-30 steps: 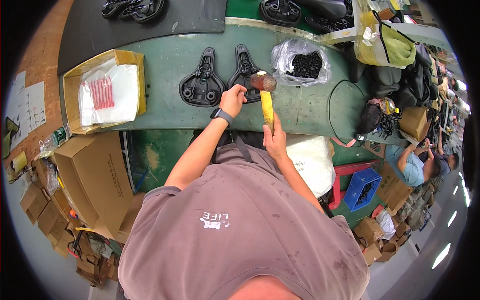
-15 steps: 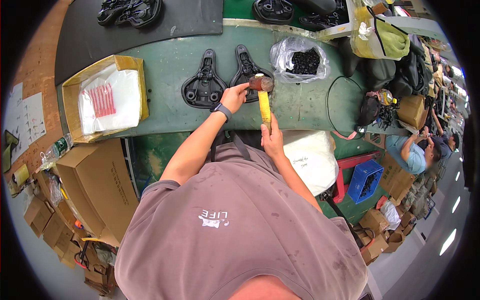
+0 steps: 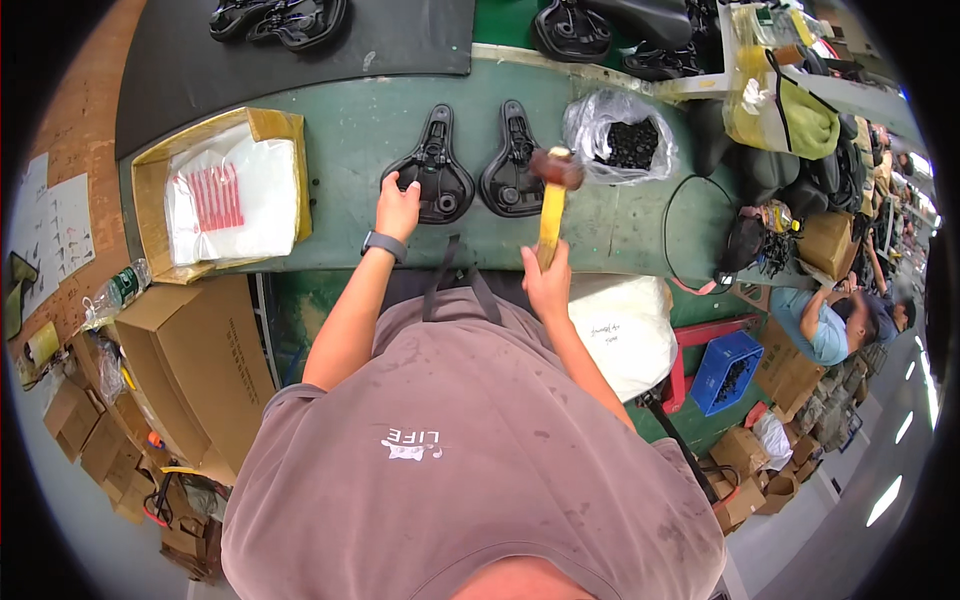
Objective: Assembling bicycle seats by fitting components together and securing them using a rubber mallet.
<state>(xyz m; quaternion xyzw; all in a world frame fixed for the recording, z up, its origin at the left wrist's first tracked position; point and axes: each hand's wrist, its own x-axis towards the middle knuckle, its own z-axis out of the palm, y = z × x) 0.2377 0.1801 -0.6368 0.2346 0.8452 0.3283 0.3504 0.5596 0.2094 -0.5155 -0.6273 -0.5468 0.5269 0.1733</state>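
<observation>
Two black bicycle saddles lie underside up on the green bench. My left hand (image 3: pixel 397 208) grips the rear left edge of the left saddle (image 3: pixel 437 165), its thumb and fingers at the rim. The right saddle (image 3: pixel 511 160) lies beside it, partly hidden behind the mallet head. My right hand (image 3: pixel 547 280) is closed round the lower handle of a mallet (image 3: pixel 552 212) with a dark red head and a yellow-wrapped grip. The mallet is raised with its head over the right saddle's right side, and a gap to the saddle cannot be judged.
A clear plastic bag (image 3: pixel 632 145) of small black parts sits right of the saddles. At left stands an open carton (image 3: pixel 305 190) with white wrapping inside. More saddles (image 3: pixel 290 20) rest on a black mat at the back. A black cable loop (image 3: pixel 668 225) lies at right.
My left hand has left the right saddle's side and moved left onto the left saddle. The mallet has shifted right, still in my right hand. The head view has also shifted slightly.
</observation>
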